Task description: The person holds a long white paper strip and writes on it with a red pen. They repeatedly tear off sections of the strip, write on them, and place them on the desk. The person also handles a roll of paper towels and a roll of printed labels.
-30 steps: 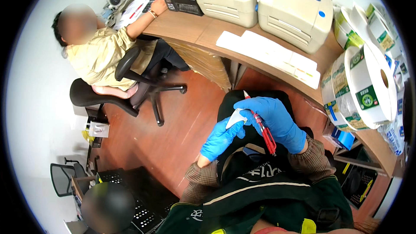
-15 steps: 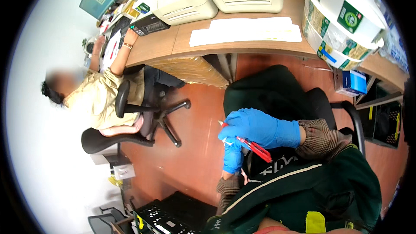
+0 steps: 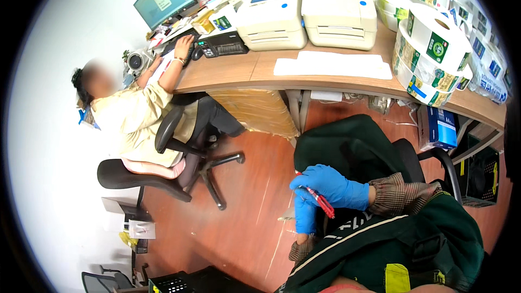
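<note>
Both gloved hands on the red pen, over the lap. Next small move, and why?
Probably pull the hands apart along the red pen to uncap it. The right hand wraps its upper part, the left hand sits just below at its lower end, and nothing lies under it to write on. Whether a cap is on cannot be told.

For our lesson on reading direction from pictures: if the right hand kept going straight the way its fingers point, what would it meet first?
The right hand, holding a red pen, points toward the person's left; it would probably first meet the left hand close below it, though depth is unclear.
</note>
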Motion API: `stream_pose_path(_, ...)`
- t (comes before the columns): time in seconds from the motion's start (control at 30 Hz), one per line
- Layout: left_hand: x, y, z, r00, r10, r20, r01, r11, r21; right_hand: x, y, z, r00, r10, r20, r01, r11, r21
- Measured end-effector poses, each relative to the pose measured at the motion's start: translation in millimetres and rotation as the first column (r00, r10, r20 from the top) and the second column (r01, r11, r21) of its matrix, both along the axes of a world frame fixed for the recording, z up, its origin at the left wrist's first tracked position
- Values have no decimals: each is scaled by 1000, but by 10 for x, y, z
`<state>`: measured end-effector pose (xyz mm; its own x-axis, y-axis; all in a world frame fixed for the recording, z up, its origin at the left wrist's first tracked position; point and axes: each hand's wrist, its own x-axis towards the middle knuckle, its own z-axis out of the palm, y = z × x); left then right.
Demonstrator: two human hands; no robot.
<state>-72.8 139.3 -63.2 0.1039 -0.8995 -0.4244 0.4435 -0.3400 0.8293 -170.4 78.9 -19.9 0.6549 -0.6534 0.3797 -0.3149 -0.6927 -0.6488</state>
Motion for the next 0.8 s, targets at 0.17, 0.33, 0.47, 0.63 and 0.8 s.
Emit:
stream_pose_path(0.17,171,53,-557,940,-29,-340,-45,977,-207,165,110,92,973,-53,226,41,997,59)
stream_pose_path(0.33,196,135,-946,948,-64,-312,3,981,-194,278,151,113,984,-48,174,39,998,58)
stream_pose_path(0.47,237,185,-462,964,-217,-156,186,964,-192,253,159,217,969,-113,219,45,954,295)
stream_pose_path(0.63,366,169,-64,941,-280,-190,270,960,-78,298,-93,283,958,-113,265,-4,914,406)
stream_pose_path(0.8,378,119,-233,948,-261,-180,244,963,-112,519,-645,341,939,-186,289,52,908,415)
